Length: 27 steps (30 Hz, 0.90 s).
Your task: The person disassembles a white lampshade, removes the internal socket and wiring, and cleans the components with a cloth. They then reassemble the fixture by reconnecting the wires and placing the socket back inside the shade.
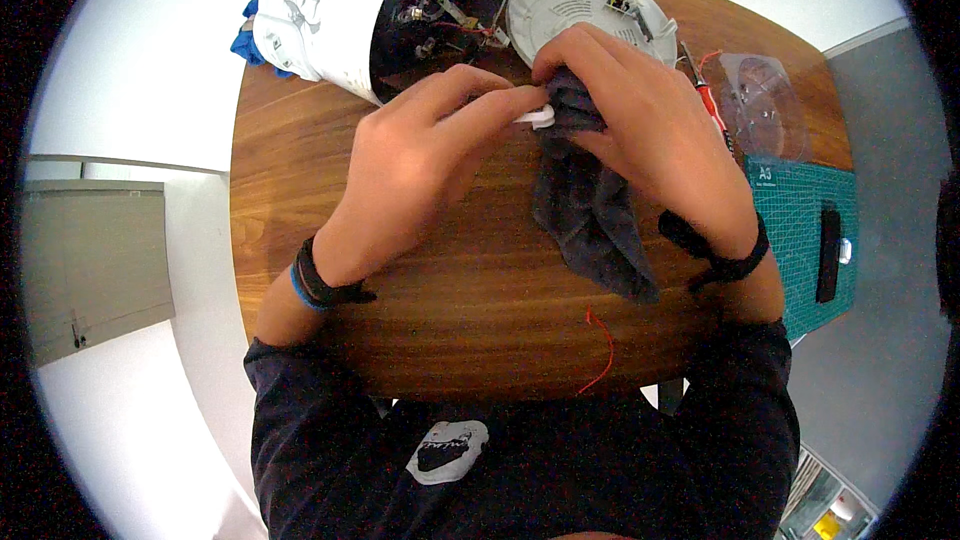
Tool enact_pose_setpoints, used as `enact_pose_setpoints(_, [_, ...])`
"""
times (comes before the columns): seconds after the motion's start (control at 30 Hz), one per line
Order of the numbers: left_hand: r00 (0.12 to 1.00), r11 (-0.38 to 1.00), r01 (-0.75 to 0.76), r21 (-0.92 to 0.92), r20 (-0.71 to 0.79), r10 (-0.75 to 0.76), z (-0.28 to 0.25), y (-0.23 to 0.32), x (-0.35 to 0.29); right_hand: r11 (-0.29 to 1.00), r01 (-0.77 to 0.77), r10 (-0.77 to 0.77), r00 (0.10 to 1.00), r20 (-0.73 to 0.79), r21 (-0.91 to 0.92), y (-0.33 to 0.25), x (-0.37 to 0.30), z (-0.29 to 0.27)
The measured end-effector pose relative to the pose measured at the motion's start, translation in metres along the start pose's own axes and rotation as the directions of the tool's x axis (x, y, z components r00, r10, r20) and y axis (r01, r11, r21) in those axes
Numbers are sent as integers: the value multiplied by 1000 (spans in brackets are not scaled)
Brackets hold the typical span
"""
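Observation:
Over the wooden table my two hands meet near the far middle. Between the fingertips of my left hand [425,145] is a small white part [538,117], mostly covered, so its kind does not show. My right hand [650,120] is closed on a dark grey cloth [595,215], bunched at the fingers and pressed against the white part. The rest of the cloth hangs down toward the tabletop. Just beyond my left hand lies a white bucket-shaped housing [325,10] on its side, with wires and small parts in its dark opening.
A round white cover [560,15] with wires lies at the back. A red-handled screwdriver [708,100] and a clear plastic tray [765,105] with small screws are on the right, above a green cutting mat [790,240] bearing a black strip [828,252]. A red wire [609,350] lies near the front edge.

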<state>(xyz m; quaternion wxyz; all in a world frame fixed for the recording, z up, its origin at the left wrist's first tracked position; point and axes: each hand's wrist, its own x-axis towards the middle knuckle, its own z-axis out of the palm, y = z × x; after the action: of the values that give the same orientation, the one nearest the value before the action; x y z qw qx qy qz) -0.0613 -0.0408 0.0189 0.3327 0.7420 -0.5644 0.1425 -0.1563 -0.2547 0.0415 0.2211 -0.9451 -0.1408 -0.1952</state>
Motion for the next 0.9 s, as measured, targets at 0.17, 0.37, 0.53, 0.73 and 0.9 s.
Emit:
enact_pose_setpoints(0.17, [995,971,-59,-232,-92,38,-7,-4,6,999,17,-18,999,35,36,21,-1,8])
enact_pose_setpoints(0.37, [994,963,-37,-268,-110,8,-9,-16,9,999,-14,13,999,35,39,21,5,-5])
enact_pose_setpoints(0.53, [996,996,64,-67,-51,-67,-9,-11,4,996,-33,30,999,-39,-82,19,3,-10])
enact_pose_setpoints(0.73, [984,994,82,-71,-154,-92,-7,-11,5,995,89,-95,987,-129,-52,21,5,-9])
enact_pose_setpoints(0.9, [972,974,116,-196,-181,-152,-10,-7,6,999,24,-23,999,-37,27,31,4,-1])
